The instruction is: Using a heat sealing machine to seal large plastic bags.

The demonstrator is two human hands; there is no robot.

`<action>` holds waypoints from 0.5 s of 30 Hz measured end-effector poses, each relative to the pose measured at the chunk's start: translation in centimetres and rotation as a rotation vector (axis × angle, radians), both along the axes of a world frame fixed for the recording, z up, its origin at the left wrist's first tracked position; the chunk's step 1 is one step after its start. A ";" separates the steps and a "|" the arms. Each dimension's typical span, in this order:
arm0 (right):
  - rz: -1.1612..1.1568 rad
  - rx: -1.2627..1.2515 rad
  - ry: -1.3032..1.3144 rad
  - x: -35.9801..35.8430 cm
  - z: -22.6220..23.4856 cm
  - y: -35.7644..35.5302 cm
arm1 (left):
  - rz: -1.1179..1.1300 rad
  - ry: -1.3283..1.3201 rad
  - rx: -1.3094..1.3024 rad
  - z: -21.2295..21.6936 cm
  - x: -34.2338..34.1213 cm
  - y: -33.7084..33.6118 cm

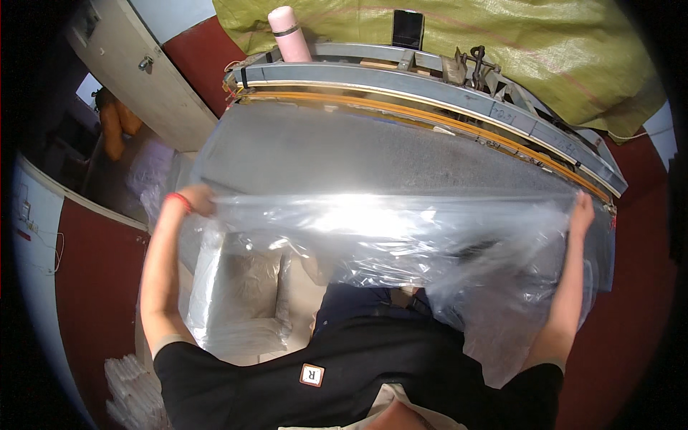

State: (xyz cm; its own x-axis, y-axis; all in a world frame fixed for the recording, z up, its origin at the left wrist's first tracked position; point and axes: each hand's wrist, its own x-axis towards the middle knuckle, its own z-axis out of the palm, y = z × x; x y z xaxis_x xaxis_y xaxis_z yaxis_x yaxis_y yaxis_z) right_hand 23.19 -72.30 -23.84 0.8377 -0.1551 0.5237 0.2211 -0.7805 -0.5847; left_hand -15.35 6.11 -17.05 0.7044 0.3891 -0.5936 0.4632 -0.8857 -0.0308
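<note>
A wide sheet of clear plastic film (373,222) is stretched between my two hands, in front of my body. My left hand (198,199), with a red band at its wrist, is closed on the film's left end and somewhat blurred. At the other end, my right hand (583,213) pinches the film's upper corner close to the table's right side. The film's upper edge runs nearly straight across the dark grey table top (308,147). Below that edge it hangs in shiny folds over the table's near side and toward my lap.
Behind the table top runs a long metal bar (373,75) with an orange strip (401,106). A pink bottle (289,36), a phone (408,30) and a clamp (476,64) stand at the back. A plastic-wrapped bundle (247,279) lies lower left; a door (136,64) is at far left.
</note>
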 end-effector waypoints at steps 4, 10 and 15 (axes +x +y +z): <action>-0.314 -0.169 0.098 -1.5 -0.8 -9.7 | 0.218 -0.820 0.215 7.7 0.0 8.1; -0.667 -0.345 0.258 -4.5 -0.4 -17.0 | 0.133 -1.632 0.306 3.3 10.6 -1.0; -0.698 -0.449 0.388 -4.3 0.3 -18.2 | 0.376 -0.752 0.344 -8.1 6.4 6.0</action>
State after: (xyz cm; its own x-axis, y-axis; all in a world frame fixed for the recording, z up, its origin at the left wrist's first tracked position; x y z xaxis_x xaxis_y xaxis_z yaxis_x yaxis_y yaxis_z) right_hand 18.88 -90.48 -23.54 0.7601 -0.5419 0.3584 -0.5345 -0.8352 -0.1292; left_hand -8.90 12.15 -25.15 0.6496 0.7426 0.1631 0.7248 -0.6696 0.1620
